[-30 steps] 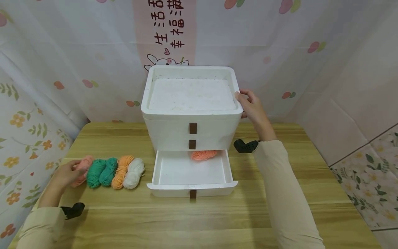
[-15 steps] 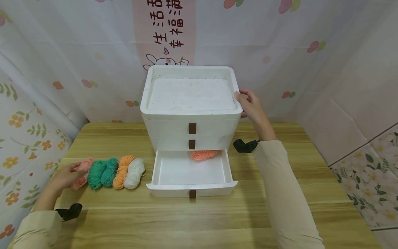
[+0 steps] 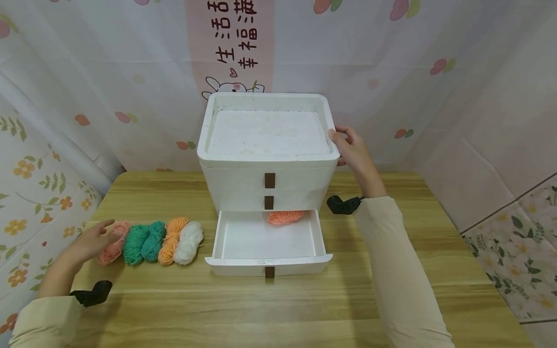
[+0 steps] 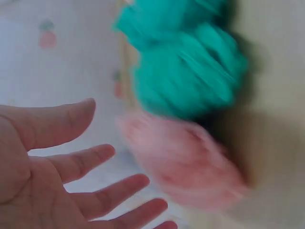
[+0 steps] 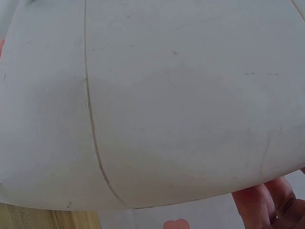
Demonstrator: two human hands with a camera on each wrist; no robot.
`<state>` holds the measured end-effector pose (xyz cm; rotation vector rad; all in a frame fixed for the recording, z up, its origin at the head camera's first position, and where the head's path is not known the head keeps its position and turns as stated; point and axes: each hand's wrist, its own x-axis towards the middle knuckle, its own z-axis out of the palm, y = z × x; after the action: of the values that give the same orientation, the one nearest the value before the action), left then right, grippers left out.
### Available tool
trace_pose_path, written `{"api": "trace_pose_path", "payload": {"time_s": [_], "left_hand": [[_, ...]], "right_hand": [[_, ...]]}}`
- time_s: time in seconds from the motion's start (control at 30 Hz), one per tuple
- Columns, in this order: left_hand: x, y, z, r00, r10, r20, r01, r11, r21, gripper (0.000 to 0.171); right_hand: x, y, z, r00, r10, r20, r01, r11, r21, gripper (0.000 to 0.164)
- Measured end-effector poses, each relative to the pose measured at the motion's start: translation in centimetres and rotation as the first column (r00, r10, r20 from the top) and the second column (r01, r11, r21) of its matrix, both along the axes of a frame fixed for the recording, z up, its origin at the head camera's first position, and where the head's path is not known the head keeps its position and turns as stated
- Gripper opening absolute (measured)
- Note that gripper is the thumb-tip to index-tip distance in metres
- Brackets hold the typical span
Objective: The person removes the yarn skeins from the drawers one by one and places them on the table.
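My left hand (image 3: 89,245) is spread beside a pink yarn skein (image 3: 115,249) at the left end of a row. In the left wrist view its fingers are apart and hold nothing, with the pink skein just beyond the fingertips. Two green skeins (image 3: 143,241), an orange skein (image 3: 171,240) and a white skein (image 3: 189,242) complete the row. My right hand (image 3: 354,149) grips the top right rim of a white drawer cabinet (image 3: 235,183), thumb on the rim and fingers down the side. A coral skein (image 3: 285,217) lies at the back of the pulled-out bottom drawer (image 3: 243,261).
The two upper drawers, with brown pull tabs (image 3: 270,181), are closed. A shallow tray (image 3: 270,130) forms the cabinet's top. Patterned curtains (image 3: 374,58) hang behind the wooden table (image 3: 270,309) and along its left side.
My left hand has drawn back from the pink skein, toward the left and near side, its fingers lifting off. The right hand and cabinet stay as they were.
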<state>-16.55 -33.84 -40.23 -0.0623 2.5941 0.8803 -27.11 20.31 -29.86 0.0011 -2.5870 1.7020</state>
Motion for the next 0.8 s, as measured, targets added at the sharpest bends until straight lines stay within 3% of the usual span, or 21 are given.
{"api": "trace_pose_path", "payload": {"time_s": [0.13,0.37,0.6,0.8], "left_hand": [[0.0,2.6,1.7,0.991,-0.046,-0.128,0.04,0.998,-0.051,0.065],[-0.1,8.8,5.1,0.936,-0.157,-0.316,0.128,0.986,-0.109,0.055],[0.1,15.0,7.4,0.883,-0.237,-0.405,0.242,0.969,-0.038,0.045],[-0.4,19.7,7.6,0.861,-0.306,-0.406,0.339,0.941,0.009,0.037]], "right_hand": [[0.0,0.0,0.0,1.0,-0.004,0.005,0.004,1.0,0.008,0.059],[-0.1,0.0,-0.1,1.0,-0.006,0.012,0.006,1.0,0.009,0.06],[-0.1,0.1,-0.1,1.0,0.004,0.004,-0.004,1.0,0.001,0.06],[-0.2,0.0,-0.1,1.0,-0.003,0.01,0.003,1.0,0.002,0.06]]}}
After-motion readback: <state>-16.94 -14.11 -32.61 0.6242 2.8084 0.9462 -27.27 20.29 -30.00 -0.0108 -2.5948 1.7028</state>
